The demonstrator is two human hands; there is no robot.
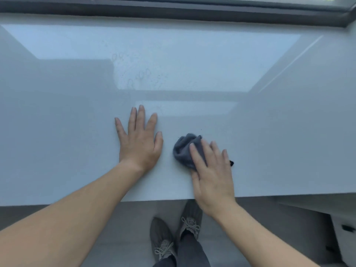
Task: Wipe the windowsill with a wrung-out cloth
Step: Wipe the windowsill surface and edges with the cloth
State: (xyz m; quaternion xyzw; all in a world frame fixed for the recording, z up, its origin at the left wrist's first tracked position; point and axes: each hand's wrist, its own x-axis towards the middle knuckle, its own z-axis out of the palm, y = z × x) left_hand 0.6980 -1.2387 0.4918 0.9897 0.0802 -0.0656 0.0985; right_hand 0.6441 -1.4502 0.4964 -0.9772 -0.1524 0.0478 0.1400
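A wide, glossy white windowsill [77, 122] fills most of the view. My left hand [139, 140] lies flat on it, palm down, fingers spread, holding nothing. A bunched grey cloth [184, 149] rests on the sill just right of that hand. My right hand [211, 177] presses down on the cloth near the sill's front edge, fingers flat over it; part of the cloth is hidden under the palm. Faint smudges and finger marks [142, 76] show on the sill farther back.
A dark window frame [173, 13] runs along the back of the sill. The sill's front edge [289, 195] drops to a grey floor, where my two grey shoes [173, 234] stand. A white cabinet with dark handles [344, 237] is at the lower right.
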